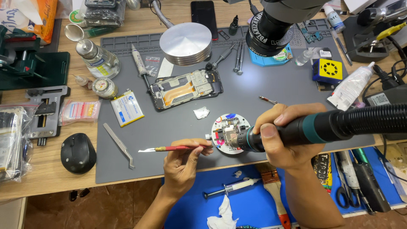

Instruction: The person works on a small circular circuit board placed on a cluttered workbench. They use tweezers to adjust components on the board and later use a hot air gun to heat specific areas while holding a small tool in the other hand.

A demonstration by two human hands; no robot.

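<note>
1. Wooden bench [51, 169] carrying a grey work mat [178, 123]; nearest the viewer, a blue tray [254, 208] holds a syringe [231, 188] and a brush [275, 193].
2. Left hand [182, 163], fingers pinched around a red-handled blade tool [169, 149] lying level over the mat.
3. Right hand [284, 135], clenched around a black hot-air handpiece [305, 128], its nozzle at the round holder.
4. Round white holder [227, 131] bearing a small circuit board [231, 126], between both hands.
5. Farther back: opened phone [186, 89], loose battery [127, 108], microscope lens [275, 25].
</note>
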